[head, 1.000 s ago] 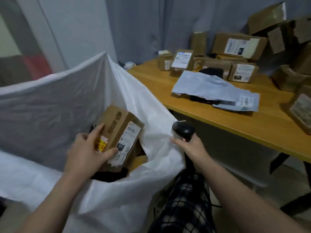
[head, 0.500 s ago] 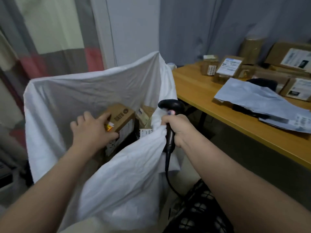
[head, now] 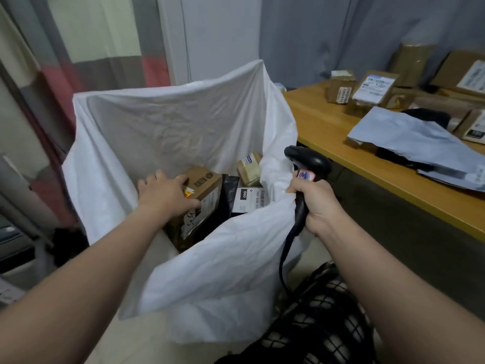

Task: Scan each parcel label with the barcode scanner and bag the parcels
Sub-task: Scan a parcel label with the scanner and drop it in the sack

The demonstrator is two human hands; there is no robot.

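A large white sack (head: 168, 132) stands open beside the table. My left hand (head: 165, 195) reaches into it and grips a brown cardboard parcel (head: 207, 187) with a white label on its side, low among the other parcels. A black mailer with a white label (head: 249, 199) and a small tan parcel (head: 249, 169) lie next to it in the sack. My right hand (head: 315, 200) grips the black barcode scanner (head: 307, 164) by its handle and pinches the sack's near rim against it. The scanner cable hangs down.
A wooden table (head: 328, 132) runs along the right, holding a grey poly mailer (head: 409, 140) and several brown labelled boxes (head: 372, 88) at the back. A curtain (head: 328, 35) hangs behind. A dark checked bag (head: 328, 319) sits on the floor by my right arm.
My left hand has lowered the brown parcel deeper into the sack. My right hand moved from the sack's side to holding its rim up with the scanner. The view turned left.
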